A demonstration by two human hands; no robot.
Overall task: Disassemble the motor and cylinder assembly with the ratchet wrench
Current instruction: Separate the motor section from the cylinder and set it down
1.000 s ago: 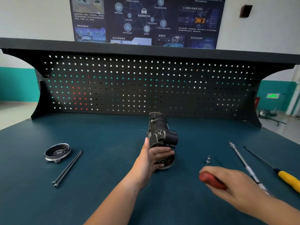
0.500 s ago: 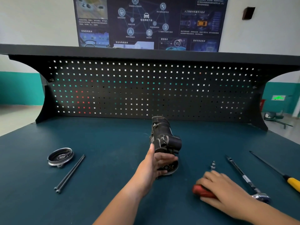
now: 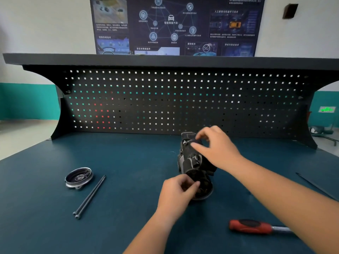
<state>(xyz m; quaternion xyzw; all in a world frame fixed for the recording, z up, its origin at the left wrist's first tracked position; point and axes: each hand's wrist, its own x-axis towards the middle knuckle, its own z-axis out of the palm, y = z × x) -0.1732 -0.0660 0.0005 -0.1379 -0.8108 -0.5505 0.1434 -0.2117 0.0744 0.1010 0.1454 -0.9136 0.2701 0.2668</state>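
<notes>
The black motor and cylinder assembly point(image 3: 192, 162) lies on the blue table point(image 3: 128, 162), its long axis pointing away from me. My left hand point(image 3: 176, 195) grips its near, round end. My right hand point(image 3: 214, 145) reaches over the far end, fingers curled round the top of the assembly near a small bolt. The ratchet wrench point(image 3: 256, 227), with a red and black handle, lies on the table at the lower right, partly hidden under my right forearm. Neither hand touches it.
A round metal end cover point(image 3: 78, 177) and two long black bolts point(image 3: 89, 197) lie at the left. A thin dark rod point(image 3: 315, 186) lies at the far right. A black pegboard point(image 3: 165, 101) walls the back of the table.
My right hand has let go of the red-handled wrench, left it on the table and moved up to the far end of the assembly. My left hand stays on the near end.
</notes>
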